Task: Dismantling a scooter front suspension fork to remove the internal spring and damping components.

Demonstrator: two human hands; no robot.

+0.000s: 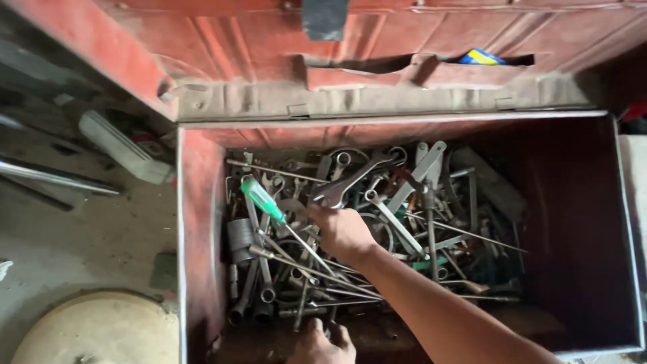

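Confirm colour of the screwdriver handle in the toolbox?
Translucent green handle, beside the right hand; head view, the only one.

A grey open-ended wrench lies slantwise atop the tool heap, beside a green-handled screwdriver tilted down to the right.

Wrenches and screwdriver lie inside the toolbox.

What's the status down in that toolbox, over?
Right hand deep in the red toolbox, fingers on the tool pile by a big wrench. Left hand at the near edge, grip unclear. Green screwdriver lies alongside.
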